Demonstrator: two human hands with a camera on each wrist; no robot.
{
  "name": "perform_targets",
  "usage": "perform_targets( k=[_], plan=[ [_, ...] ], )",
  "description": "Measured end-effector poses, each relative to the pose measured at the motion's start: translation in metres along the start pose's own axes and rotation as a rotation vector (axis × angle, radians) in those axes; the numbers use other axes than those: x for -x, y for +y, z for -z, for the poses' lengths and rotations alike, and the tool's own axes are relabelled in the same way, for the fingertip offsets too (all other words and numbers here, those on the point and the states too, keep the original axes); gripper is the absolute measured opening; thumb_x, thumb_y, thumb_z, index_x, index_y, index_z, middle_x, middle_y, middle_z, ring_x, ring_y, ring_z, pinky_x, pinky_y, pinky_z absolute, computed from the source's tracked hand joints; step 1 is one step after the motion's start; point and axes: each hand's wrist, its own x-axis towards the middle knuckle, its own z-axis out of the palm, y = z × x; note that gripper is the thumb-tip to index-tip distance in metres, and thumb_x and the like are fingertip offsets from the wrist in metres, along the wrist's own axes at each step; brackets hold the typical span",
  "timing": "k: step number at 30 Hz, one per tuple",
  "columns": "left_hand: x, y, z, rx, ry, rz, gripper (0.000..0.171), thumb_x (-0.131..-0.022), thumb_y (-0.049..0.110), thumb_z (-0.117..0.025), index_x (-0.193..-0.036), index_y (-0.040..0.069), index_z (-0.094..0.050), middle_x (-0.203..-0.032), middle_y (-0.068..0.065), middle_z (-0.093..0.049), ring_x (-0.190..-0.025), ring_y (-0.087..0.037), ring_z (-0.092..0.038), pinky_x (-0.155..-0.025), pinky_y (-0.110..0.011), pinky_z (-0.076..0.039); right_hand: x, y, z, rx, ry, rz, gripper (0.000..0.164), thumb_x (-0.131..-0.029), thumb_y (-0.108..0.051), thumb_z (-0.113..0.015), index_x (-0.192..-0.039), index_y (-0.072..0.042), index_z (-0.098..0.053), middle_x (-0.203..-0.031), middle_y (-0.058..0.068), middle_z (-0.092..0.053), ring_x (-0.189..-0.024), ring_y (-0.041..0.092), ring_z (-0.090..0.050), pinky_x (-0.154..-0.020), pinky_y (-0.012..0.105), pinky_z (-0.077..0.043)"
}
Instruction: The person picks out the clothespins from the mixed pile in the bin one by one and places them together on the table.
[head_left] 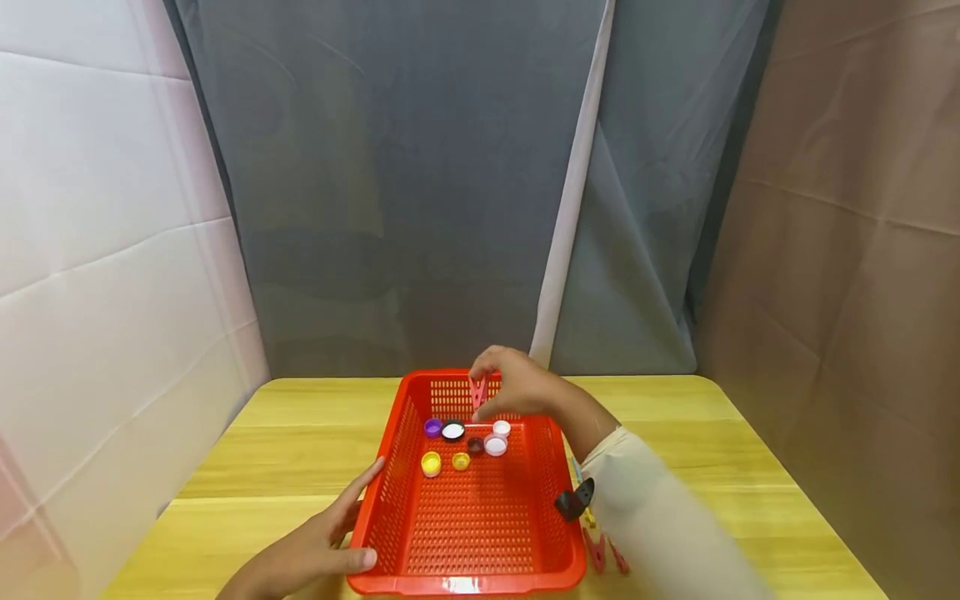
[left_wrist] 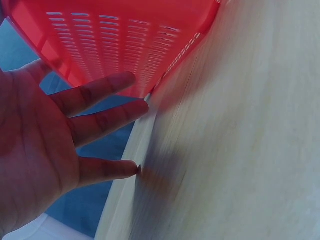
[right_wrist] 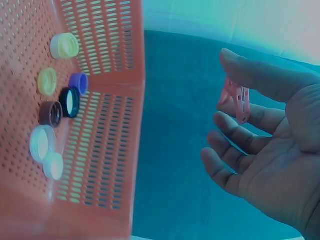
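My right hand (head_left: 521, 383) pinches a pink clothespin (head_left: 478, 393) above the far end of a red plastic basket (head_left: 465, 585). In the right wrist view the clothespin sits between thumb and forefinger, with the other fingers loosely bent. My left hand (head_left: 311, 542) rests against the basket's left side, its thumb near the front left corner. The left wrist view shows its fingers spread and fairly straight beside the basket wall. Several bottle caps lie in the basket's far half, among them a purple cap (head_left: 432, 427), a black cap (head_left: 452, 431), a brown cap (head_left: 475, 446) and a yellow cap (head_left: 431, 464).
Right of the basket, partly behind my sleeve, lie red clothespins (head_left: 595, 552) and a small yellow piece (head_left: 589, 517) on the wooden table (head_left: 750, 475). A grey curtain (head_left: 420, 208) hangs behind the table, with cloth on both sides.
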Motion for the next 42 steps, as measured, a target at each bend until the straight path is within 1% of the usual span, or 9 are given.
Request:
perform_targets(
  k=[7,12,19,29,33,36,38,40,42],
  plan=[
    [-0.001,-0.004,0.000,0.001,-0.019,-0.045,0.109,-0.104,0.040,-0.071,-0.176,0.027,0.009,-0.163,-0.039,-0.036,-0.138,-0.039,-0.060,-0.099,-0.036,-0.065,0.032,0.006,0.020,-0.047,0.030,0.051,0.055,-0.080,-0.010,-0.098,-0.131,-0.004,-0.077,-0.142,0.006,-0.063,-0.138,0.032,-0.058,-0.117,0.055,-0.055],
    [-0.002,-0.004,-0.003,0.026,-0.017,-0.004,0.107,-0.104,0.038,-0.071,-0.176,0.030,0.007,-0.166,-0.038,-0.034,-0.139,-0.037,-0.060,-0.101,-0.039,-0.066,0.065,0.019,0.027,-0.064,0.082,0.054,0.055,-0.082,-0.013,-0.097,-0.132,-0.003,-0.076,-0.145,0.008,-0.061,-0.140,0.036,-0.055,-0.118,0.062,-0.052],
    [0.002,-0.006,-0.001,0.074,-0.052,-0.040,0.109,-0.105,0.035,-0.071,-0.176,0.027,0.013,-0.166,-0.043,-0.029,-0.137,-0.039,-0.063,-0.099,-0.042,-0.067,0.107,0.048,0.025,-0.132,0.144,0.034,0.057,-0.086,-0.018,-0.094,-0.138,-0.007,-0.073,-0.149,0.012,-0.060,-0.141,0.038,-0.054,-0.116,0.070,-0.048],
    [0.004,-0.007,-0.001,0.167,-0.053,0.034,0.104,-0.107,0.035,-0.068,-0.175,0.035,0.011,-0.169,-0.039,-0.026,-0.134,-0.035,-0.066,-0.101,-0.051,-0.066,0.158,0.087,0.016,-0.155,0.167,0.053,0.056,-0.089,-0.023,-0.093,-0.138,-0.008,-0.071,-0.152,0.011,-0.059,-0.143,0.045,-0.054,-0.113,0.078,-0.047],
    [0.004,-0.006,-0.003,0.208,-0.067,0.042,0.104,-0.108,0.033,-0.067,-0.175,0.037,0.012,-0.169,-0.038,-0.025,-0.134,-0.036,-0.067,-0.102,-0.055,-0.065,0.173,0.102,0.009,-0.167,0.158,0.048,0.055,-0.090,-0.022,-0.091,-0.140,-0.010,-0.071,-0.156,0.012,-0.057,-0.143,0.049,-0.053,-0.110,0.075,-0.050],
    [0.004,-0.006,-0.004,0.224,-0.070,0.043,0.103,-0.109,0.032,-0.067,-0.174,0.037,0.013,-0.169,-0.038,-0.025,-0.134,-0.036,-0.067,-0.102,-0.056,-0.064,0.183,0.110,0.005,-0.157,0.158,0.036,0.056,-0.091,-0.024,-0.090,-0.142,-0.013,-0.070,-0.158,0.013,-0.057,-0.142,0.044,-0.056,-0.111,0.056,-0.055],
    [0.004,-0.006,-0.004,0.225,-0.068,0.043,0.103,-0.109,0.032,-0.066,-0.174,0.038,0.013,-0.170,-0.037,-0.025,-0.134,-0.036,-0.067,-0.102,-0.056,-0.064,0.190,0.115,0.003,-0.150,0.153,0.025,0.056,-0.092,-0.026,-0.090,-0.143,-0.017,-0.070,-0.159,0.012,-0.057,-0.142,0.033,-0.057,-0.111,0.045,-0.055],
    [0.004,-0.006,-0.004,0.220,-0.062,0.044,0.103,-0.109,0.033,-0.067,-0.174,0.038,0.013,-0.169,-0.037,-0.025,-0.134,-0.036,-0.067,-0.101,-0.056,-0.064,0.196,0.122,0.000,-0.155,0.133,0.025,0.054,-0.092,-0.027,-0.089,-0.142,-0.019,-0.069,-0.160,0.013,-0.056,-0.144,0.024,-0.056,-0.112,0.046,-0.055],
    [0.004,-0.006,-0.004,0.214,-0.062,0.042,0.104,-0.108,0.034,-0.067,-0.174,0.038,0.013,-0.169,-0.038,-0.024,-0.134,-0.035,-0.067,-0.101,-0.055,-0.065,0.201,0.129,-0.003,-0.182,0.101,0.031,0.052,-0.093,-0.026,-0.088,-0.140,-0.018,-0.069,-0.161,0.016,-0.053,-0.146,0.025,-0.053,-0.114,0.060,-0.053]
  ],
)
